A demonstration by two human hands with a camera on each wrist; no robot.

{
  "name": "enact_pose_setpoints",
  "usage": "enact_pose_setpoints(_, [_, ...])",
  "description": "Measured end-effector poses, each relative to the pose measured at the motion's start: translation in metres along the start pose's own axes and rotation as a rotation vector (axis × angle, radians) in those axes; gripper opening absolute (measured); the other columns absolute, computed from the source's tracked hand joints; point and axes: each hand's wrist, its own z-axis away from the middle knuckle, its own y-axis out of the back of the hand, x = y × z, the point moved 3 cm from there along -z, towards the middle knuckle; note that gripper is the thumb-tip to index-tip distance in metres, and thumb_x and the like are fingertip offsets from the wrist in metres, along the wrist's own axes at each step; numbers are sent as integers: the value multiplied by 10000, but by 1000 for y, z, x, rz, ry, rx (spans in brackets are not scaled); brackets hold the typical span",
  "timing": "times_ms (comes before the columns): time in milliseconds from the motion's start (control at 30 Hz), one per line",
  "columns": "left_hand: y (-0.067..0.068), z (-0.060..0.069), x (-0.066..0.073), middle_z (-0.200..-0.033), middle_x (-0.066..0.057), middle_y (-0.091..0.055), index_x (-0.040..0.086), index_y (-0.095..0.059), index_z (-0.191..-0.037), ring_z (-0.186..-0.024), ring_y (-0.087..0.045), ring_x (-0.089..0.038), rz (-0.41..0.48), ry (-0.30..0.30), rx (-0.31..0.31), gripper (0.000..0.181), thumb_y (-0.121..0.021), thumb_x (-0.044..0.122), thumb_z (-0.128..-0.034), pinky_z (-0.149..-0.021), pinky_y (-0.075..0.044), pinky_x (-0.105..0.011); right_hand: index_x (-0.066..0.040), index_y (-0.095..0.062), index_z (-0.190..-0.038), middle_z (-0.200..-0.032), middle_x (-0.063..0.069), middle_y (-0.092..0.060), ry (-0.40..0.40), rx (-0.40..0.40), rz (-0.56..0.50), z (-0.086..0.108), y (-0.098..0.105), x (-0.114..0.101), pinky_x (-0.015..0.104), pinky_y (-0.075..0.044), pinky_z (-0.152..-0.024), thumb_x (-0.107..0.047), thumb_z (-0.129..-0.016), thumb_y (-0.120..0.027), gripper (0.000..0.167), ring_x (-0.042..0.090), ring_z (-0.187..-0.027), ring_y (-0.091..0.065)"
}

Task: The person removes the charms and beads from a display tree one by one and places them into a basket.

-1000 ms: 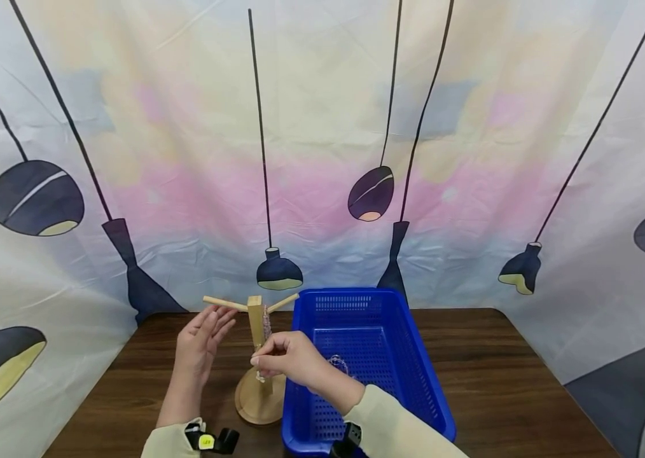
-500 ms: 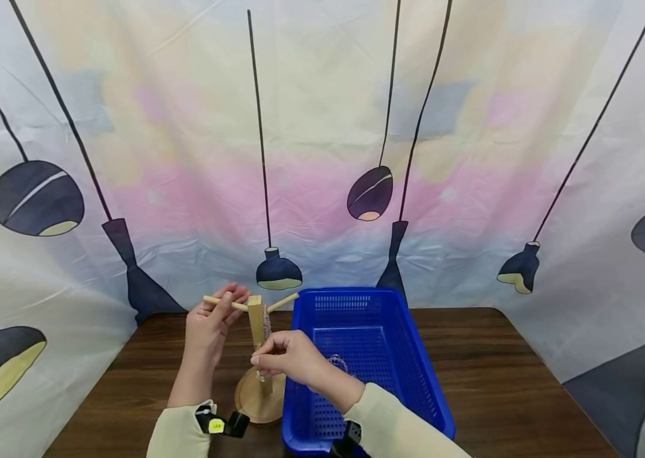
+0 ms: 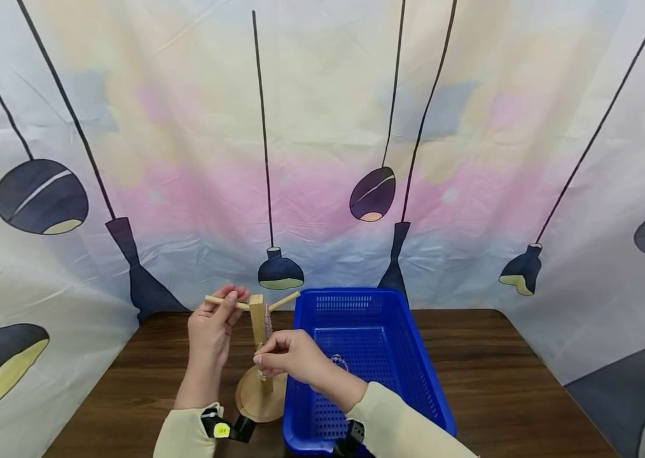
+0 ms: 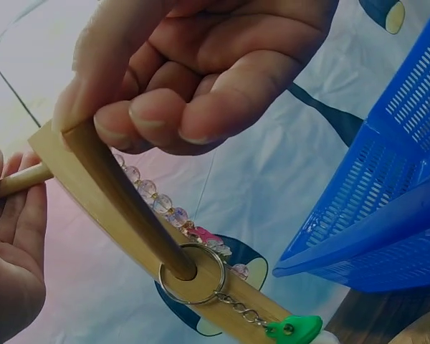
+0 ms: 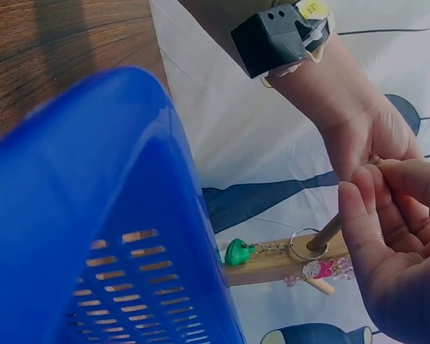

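A wooden stand (image 3: 257, 327) with a round base stands left of the blue basket. My left hand (image 3: 210, 334) holds its left peg (image 3: 213, 299) between thumb and fingers. My right hand (image 3: 299, 361) pinches the tip of the front peg (image 4: 129, 197). Around that peg's root hangs a metal key ring (image 4: 162, 288), with a short chain and a green charm (image 4: 295, 329). A beaded strand (image 4: 149, 189) with clear pinkish beads and a pink charm hangs beside the post. The right fingertips hide the front peg's end.
The blue basket (image 3: 422, 356) sits close against the stand's right side. Inside it lies a clear beaded strand (image 3: 339, 362). The dark wooden table (image 3: 500, 381) runs up to a printed curtain (image 3: 322, 127) behind.
My left hand has risen and shifted right onto the left peg, its thumb now in front of it. My right hand stays at the front peg.
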Motion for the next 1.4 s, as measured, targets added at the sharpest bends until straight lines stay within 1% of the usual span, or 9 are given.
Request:
enact_pose_setpoints(267, [-3,4,-1,-876,6,-808,128,-760,-993,-839,-786,-76,-23,23,48,174,-639,3,-984,-774,-631,-167,97,-724,-1061,-1035,317,-728,-4,-24,49,1,5,-3,319,-668,-766,-49,-970,-683,176,102,-740,-708])
enact_pose_setpoints(400, [-3,5,-1,-897,18,-807,146,-753,-1021,-858,-784,-67,-58,8,43,189,-632,4,-991,-793,-630,-168,84,-736,-1061,-1030,336,-720,-2,-47,92,0,8,-5,266,-657,-729,-68,-975,-687,181,337,-809,-750])
enact_pose_setpoints(500, [-3,5,-2,-871,8,-805,132,-762,-994,-836,-786,-77,-77,-17,68,200,-636,-24,-980,-799,-636,-188,75,-747,-1057,-1017,340,-721,3,-57,123,-1,10,-6,297,-664,-738,-78,-973,-695,181,434,-875,-738])
enact_pose_setpoints(633, [-2,5,-2,-829,-3,-799,100,-771,-959,-797,-786,-85,-87,-56,116,189,-649,-45,-966,-783,-641,-201,56,-750,-1096,-1051,326,-728,0,-89,138,-1,12,-8,326,-668,-768,-87,-978,-688,195,364,-858,-757])
enact_pose_setpoints(800, [-2,5,-3,-818,3,-799,74,-771,-970,-782,-784,-76,-105,-88,132,153,-664,-35,-960,-761,-640,-192,48,-708,-1197,-1128,316,-711,-33,-115,75,1,15,-4,267,-653,-766,-101,-984,-664,264,156,-777,-738])
enact_pose_setpoints(900, [-1,5,-3,-812,11,-798,89,-770,-954,-774,-782,-67,-121,-92,136,157,-668,-31,-959,-743,-638,-184,55,-681,-1225,-1118,299,-709,-53,-91,17,0,18,1,272,-654,-771,-106,-983,-660,292,59,-748,-692])
enact_pose_setpoints(1100, [-1,4,-3,-815,29,-798,135,-769,-941,-776,-777,-51,-149,-93,134,177,-673,-12,-963,-730,-636,-175,82,-666,-1193,-1025,178,-736,-79,25,-74,-1,22,5,333,-659,-811,-83,-985,-659,265,71,-765,-672])
enact_pose_setpoints(1267, [0,4,-3,-820,24,-799,118,-770,-962,-782,-777,-55,-140,-73,130,169,-669,-17,-964,-730,-637,-178,89,-690,-1150,-1098,264,-740,-100,131,-90,-2,23,10,348,-656,-851,-71,-964,-680,245,81,-781,-694])
enact_pose_setpoints(1400, [1,4,-2,-823,24,-798,137,-776,-949,-790,-778,-58,-142,-42,135,196,-662,-21,-967,-745,-638,-183,79,-717,-1119,-1106,224,-757,-110,190,-65,-2,19,18,340,-654,-856,-66,-939,-700,232,107,-856,-727])
